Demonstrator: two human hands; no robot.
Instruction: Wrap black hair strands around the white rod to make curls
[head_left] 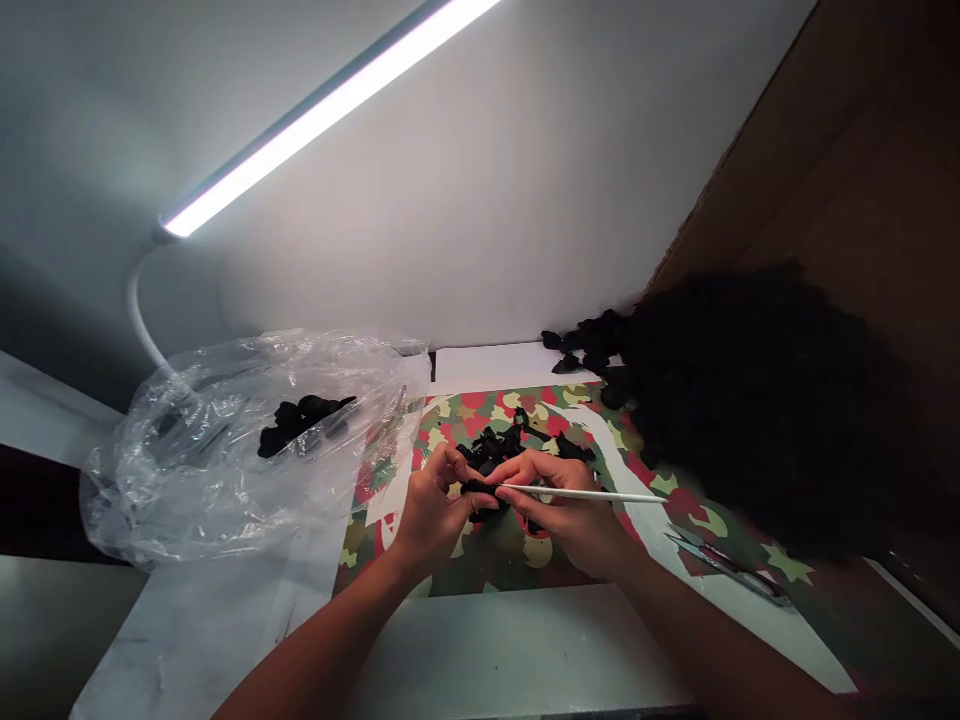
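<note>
Near the middle of the table, my left hand (442, 500) pinches a small black piece (478, 487) that looks like soft cloth or rubber. My right hand (562, 505) is closed on a thin white stick (600, 494), whose near end meets the black piece between my fingertips. The stick's other end points out to the right. Just beyond my hands lies a small heap of black scraps (491, 448). Fingers partly cover the black piece, so its full shape is hidden.
A camouflage-patterned sheet (480, 575) lies under my hands. On the left, a clear plastic bag (225, 500) holds several black pieces (300, 422). A large black pile (750, 420) rises at the right, with scissors (731, 568) before it. A lit tube lamp (330, 120) hangs above.
</note>
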